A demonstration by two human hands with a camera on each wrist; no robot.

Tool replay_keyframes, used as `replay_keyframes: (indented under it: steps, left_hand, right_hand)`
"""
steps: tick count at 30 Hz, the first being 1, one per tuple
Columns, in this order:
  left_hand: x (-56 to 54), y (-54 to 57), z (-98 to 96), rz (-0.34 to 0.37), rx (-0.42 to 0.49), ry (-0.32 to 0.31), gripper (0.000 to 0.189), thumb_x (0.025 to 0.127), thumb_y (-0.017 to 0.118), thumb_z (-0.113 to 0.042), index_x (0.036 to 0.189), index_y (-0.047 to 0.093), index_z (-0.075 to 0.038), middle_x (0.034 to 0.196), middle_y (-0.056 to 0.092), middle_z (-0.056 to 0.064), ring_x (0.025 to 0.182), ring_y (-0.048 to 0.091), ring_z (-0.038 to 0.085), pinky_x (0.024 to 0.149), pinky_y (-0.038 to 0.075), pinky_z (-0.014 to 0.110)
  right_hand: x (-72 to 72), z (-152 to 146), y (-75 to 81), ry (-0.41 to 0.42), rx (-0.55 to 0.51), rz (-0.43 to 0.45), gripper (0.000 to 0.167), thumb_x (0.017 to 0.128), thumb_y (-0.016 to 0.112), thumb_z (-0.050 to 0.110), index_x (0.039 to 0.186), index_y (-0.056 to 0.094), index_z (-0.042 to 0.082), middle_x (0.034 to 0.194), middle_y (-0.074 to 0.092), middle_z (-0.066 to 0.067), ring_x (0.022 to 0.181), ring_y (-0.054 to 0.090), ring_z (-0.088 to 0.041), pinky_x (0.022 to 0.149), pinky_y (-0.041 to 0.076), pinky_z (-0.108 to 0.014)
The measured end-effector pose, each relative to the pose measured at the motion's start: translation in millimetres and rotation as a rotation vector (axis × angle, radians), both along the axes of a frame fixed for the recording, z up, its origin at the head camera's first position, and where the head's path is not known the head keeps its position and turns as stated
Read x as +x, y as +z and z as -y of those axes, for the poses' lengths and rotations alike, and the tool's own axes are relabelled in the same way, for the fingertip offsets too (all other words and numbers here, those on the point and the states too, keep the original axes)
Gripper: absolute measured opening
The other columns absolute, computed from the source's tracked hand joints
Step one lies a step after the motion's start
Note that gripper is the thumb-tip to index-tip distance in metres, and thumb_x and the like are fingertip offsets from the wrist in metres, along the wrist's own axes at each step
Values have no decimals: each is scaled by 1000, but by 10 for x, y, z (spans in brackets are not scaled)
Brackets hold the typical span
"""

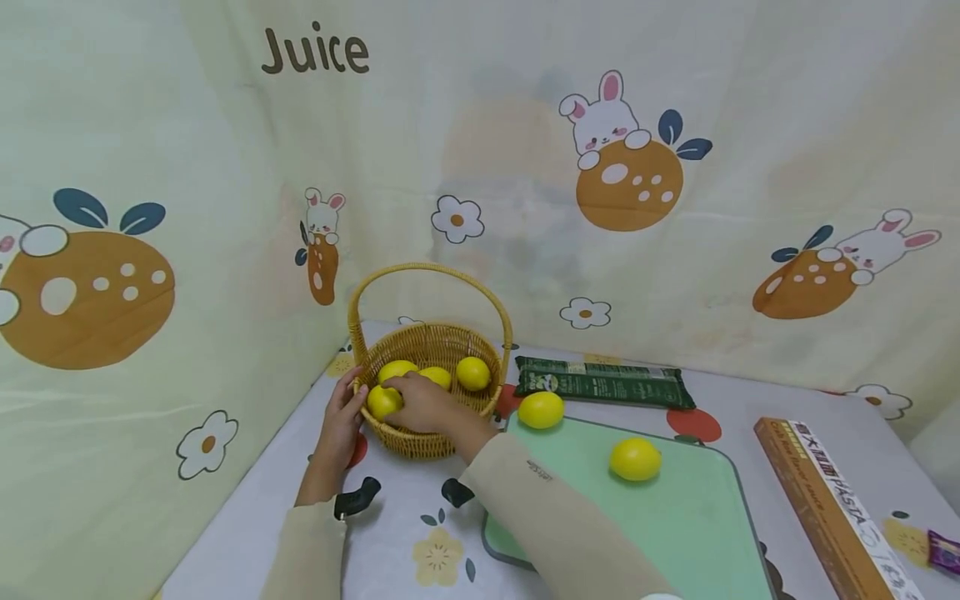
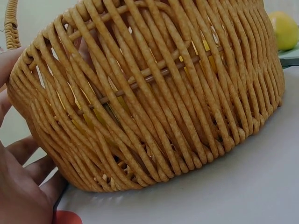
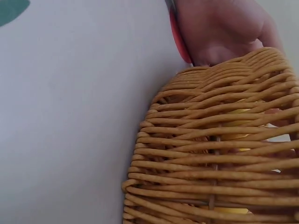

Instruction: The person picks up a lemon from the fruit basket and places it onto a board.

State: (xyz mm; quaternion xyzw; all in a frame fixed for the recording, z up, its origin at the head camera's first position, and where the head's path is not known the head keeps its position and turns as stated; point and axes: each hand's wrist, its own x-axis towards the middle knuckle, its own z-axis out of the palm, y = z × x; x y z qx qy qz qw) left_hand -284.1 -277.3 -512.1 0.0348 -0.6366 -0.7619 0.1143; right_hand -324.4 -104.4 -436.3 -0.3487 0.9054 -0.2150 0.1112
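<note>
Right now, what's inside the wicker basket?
The wicker basket holds four yellow lemons that show. The right hand reaches in and rests on one at the near rim. Anything beneath the hand or the lemons is hidden.

Four lemons [image 1: 473, 372] lie in the basket [image 1: 420, 442]; right of it, two lemons [image 1: 635, 459] on the board [image 1: 675, 533].

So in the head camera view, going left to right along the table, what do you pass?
Left hand → wicker basket → lemon at the mat's corner → lemon on the green mat → pasta box → purple packet.
</note>
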Motion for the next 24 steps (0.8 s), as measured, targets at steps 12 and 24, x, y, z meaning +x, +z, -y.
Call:
replay_keyframes:
  steps: [12,24]
  left_hand:
    - [-28,-33,16,27,-25,10,55,99,56,-38,148,37,-22,157,24,6,141,26,21,115,19,42]
    - [-11,-21,-6,58,-65,30,56,99,55,-36,150,34,-23,158,22,6,142,24,23,115,18,45]
  right_hand:
    - [-23,49,-31,69,96,22,51,99,55,34,148,43,25,144,48,2,133,41,-19,110,32,-40]
    - [-32,-68,22,86,113,-17,54,95,63,32,146,46,25,142,50,3,130,44,-19,108,34,-40]
